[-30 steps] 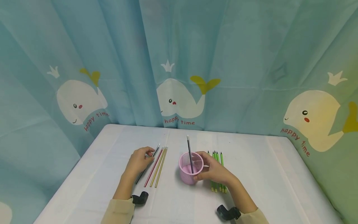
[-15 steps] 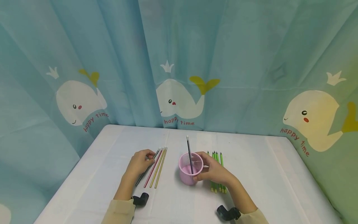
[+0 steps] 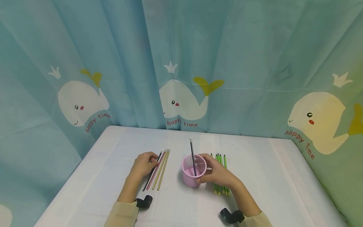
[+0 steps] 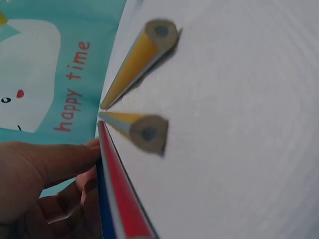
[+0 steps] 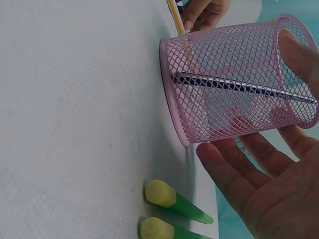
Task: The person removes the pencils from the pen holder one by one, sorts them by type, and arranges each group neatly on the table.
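Observation:
My left hand [image 3: 143, 164] pinches a dark pencil [image 3: 147, 183] between thumb and fingers at the left of a loose row on the table. Right beside it lies a red pencil [image 3: 152, 178], then two gold-yellow pencils [image 3: 162, 177]. In the left wrist view, the thumb lies at the dark blue pencil [image 4: 104, 214], alongside the red pencil [image 4: 122, 194]. My right hand [image 3: 217, 172] grips a pink mesh pen holder [image 3: 189, 182] from its right side. One dark pencil [image 3: 192, 151] leans inside the holder, its end above the rim.
Several green pencils [image 3: 220, 160] lie to the right, partly under my right forearm. The white table [image 3: 263, 170] ends at a blue-green whale curtain [image 3: 249, 63]. Black curved pieces [image 3: 146, 202] sit on both wrists.
My left hand has shifted slightly right and toward me. The dark pencil has slid with it and now lies close along the red one. My right hand and the pen holder stay put.

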### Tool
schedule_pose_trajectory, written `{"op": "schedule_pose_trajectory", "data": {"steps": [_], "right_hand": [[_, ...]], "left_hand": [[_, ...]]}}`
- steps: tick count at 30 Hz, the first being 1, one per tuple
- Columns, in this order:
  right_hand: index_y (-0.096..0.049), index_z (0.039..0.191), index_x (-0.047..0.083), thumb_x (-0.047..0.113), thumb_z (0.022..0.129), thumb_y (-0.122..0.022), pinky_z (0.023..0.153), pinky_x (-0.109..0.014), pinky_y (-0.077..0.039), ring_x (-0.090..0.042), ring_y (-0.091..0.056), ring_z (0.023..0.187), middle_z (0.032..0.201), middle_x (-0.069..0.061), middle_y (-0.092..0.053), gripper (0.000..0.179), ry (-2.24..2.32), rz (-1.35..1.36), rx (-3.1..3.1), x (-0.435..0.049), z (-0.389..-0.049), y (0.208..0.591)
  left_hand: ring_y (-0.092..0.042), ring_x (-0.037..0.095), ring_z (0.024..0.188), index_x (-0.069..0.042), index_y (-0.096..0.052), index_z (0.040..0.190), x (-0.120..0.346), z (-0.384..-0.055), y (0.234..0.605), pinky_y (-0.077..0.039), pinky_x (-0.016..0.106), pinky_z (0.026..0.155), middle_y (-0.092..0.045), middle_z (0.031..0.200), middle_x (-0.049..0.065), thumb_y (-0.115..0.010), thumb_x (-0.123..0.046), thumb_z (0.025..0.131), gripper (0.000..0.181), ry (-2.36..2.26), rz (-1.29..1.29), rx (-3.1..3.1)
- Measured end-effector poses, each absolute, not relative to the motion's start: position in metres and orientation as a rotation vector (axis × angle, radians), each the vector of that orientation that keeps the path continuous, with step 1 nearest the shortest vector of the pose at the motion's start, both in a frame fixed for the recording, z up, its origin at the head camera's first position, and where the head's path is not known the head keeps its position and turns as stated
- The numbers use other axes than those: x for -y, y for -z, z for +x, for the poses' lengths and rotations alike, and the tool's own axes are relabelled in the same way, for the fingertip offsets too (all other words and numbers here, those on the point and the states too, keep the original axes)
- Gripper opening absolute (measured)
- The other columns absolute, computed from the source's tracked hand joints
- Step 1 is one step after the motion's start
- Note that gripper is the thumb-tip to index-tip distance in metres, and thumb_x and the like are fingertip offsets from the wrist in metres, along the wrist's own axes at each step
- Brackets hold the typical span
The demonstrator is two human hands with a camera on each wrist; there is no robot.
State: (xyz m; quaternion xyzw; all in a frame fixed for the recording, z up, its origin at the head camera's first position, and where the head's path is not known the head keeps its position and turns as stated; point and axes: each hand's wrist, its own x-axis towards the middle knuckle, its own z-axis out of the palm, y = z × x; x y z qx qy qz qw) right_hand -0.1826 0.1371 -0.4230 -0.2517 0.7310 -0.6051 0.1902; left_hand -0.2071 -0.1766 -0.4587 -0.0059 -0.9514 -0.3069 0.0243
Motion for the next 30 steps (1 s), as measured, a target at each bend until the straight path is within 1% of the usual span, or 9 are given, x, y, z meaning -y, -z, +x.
{"op": "schedule_pose_trajectory", "data": {"steps": [7,10,12,17,19,22,25,30], "right_hand": [[-0.039,0.134,0.012,0.003,0.065,-0.081,0.092,-0.048,-0.045,-0.033,-0.049,0.115,0.13,-0.017,-0.047,0.082,1.708,-0.714,-2.049,-0.141,-0.191,0.444],[-0.038,0.134,0.014,0.005,0.065,-0.081,0.093,-0.046,-0.045,-0.031,-0.049,0.116,0.13,-0.016,-0.047,0.082,1.707,-0.714,-2.041,-0.142,-0.193,0.447],[-0.038,0.134,0.014,0.005,0.065,-0.081,0.093,-0.047,-0.045,-0.031,-0.049,0.116,0.13,-0.016,-0.047,0.082,1.709,-0.713,-2.041,-0.142,-0.193,0.446],[-0.038,0.134,0.008,0.002,0.065,-0.08,0.093,-0.053,-0.042,-0.037,-0.047,0.116,0.13,-0.021,-0.046,0.081,1.72,-0.719,-2.037,-0.139,-0.188,0.434],[-0.038,0.134,0.007,0.002,0.065,-0.08,0.093,-0.053,-0.042,-0.039,-0.047,0.116,0.13,-0.021,-0.046,0.081,1.716,-0.716,-2.041,-0.138,-0.186,0.428],[-0.038,0.134,0.006,0.002,0.065,-0.08,0.093,-0.054,-0.041,-0.039,-0.047,0.116,0.129,-0.021,-0.046,0.081,1.713,-0.711,-2.039,-0.138,-0.184,0.424],[-0.038,0.133,0.005,0.002,0.065,-0.08,0.094,-0.054,-0.041,-0.04,-0.046,0.116,0.129,-0.022,-0.046,0.081,1.715,-0.715,-2.032,-0.138,-0.183,0.424],[-0.038,0.134,0.006,0.001,0.065,-0.08,0.094,-0.052,-0.042,-0.039,-0.046,0.117,0.13,-0.021,-0.046,0.081,1.717,-0.71,-2.028,-0.138,-0.183,0.426]], "left_hand": [[-0.049,0.015,0.071,-0.011,-0.067,0.099,0.174,-0.208,0.46,-0.043,0.034,0.067,-0.055,0.074,-0.005,-0.071,-0.019,0.079,0.022,0.964,-0.01,2.949],[-0.049,0.014,0.069,-0.011,-0.067,0.101,0.175,-0.208,0.458,-0.043,0.033,0.066,-0.056,0.075,-0.005,-0.071,-0.019,0.079,0.023,0.973,-0.013,2.951],[-0.049,0.012,0.069,-0.011,-0.067,0.101,0.175,-0.208,0.455,-0.043,0.031,0.065,-0.056,0.076,-0.006,-0.071,-0.02,0.079,0.024,0.978,-0.025,2.946],[-0.051,0.01,0.066,-0.012,-0.067,0.102,0.174,-0.206,0.443,-0.044,0.03,0.062,-0.06,0.081,-0.006,-0.07,-0.019,0.08,0.024,0.98,-0.091,2.902],[-0.054,0.009,0.068,-0.013,-0.066,0.103,0.171,-0.204,0.436,-0.046,0.031,0.062,-0.062,0.085,-0.005,-0.069,-0.018,0.08,0.023,0.996,-0.135,2.874],[-0.059,0.009,0.074,-0.014,-0.066,0.104,0.165,-0.198,0.425,-0.049,0.031,0.066,-0.064,0.092,-0.002,-0.068,-0.017,0.082,0.022,1.04,-0.219,2.826],[-0.06,0.011,0.081,-0.016,-0.066,0.104,0.157,-0.19,0.414,-0.05,0.031,0.069,-0.064,0.098,-0.002,-0.067,-0.017,0.083,0.021,1.09,-0.293,2.779],[-0.058,0.012,0.088,-0.019,-0.065,0.106,0.144,-0.179,0.399,-0.049,0.03,0.072,-0.06,0.104,-0.008,-0.066,-0.02,0.085,0.021,1.132,-0.416,2.703]]}}
